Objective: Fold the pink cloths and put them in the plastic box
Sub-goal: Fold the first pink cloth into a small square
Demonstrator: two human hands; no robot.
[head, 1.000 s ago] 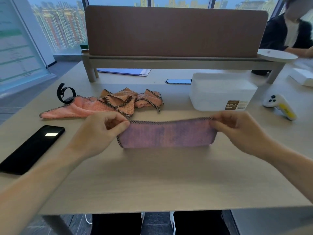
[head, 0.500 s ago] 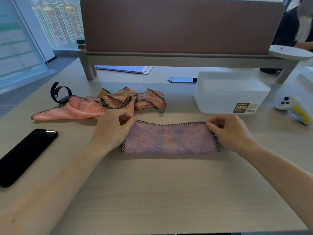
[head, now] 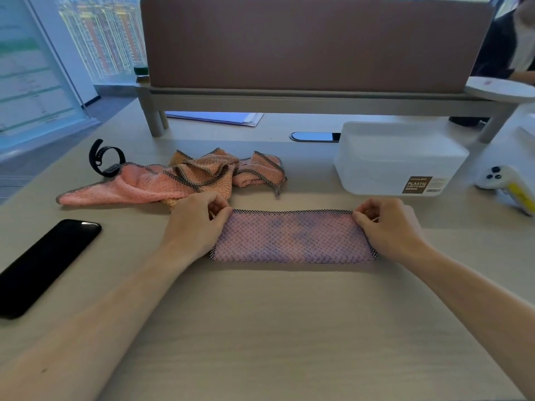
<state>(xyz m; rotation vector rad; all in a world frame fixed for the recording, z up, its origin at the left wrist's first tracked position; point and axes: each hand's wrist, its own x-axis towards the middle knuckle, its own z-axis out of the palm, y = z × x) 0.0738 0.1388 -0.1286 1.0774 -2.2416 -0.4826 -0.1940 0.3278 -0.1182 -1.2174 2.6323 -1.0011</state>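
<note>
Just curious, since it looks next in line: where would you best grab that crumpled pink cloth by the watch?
Probably its left corner, with the left hand coming from above on the left. The crumpled pink cloth tapers there into a flat, dark-edged tip lying free on the table, while its right part is bunched up with the orange cloth.

Table [head: 289, 328] bears folded cloth [head: 292, 238], crumpled cloths [head: 185, 180], plastic box [head: 399, 160], phone [head: 43, 264], watch [head: 104, 157]

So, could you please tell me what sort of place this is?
Most likely an open-plan office high up in a city: a shared desk with a divider screen, tall windows onto tower blocks, and another person beyond it.
</note>
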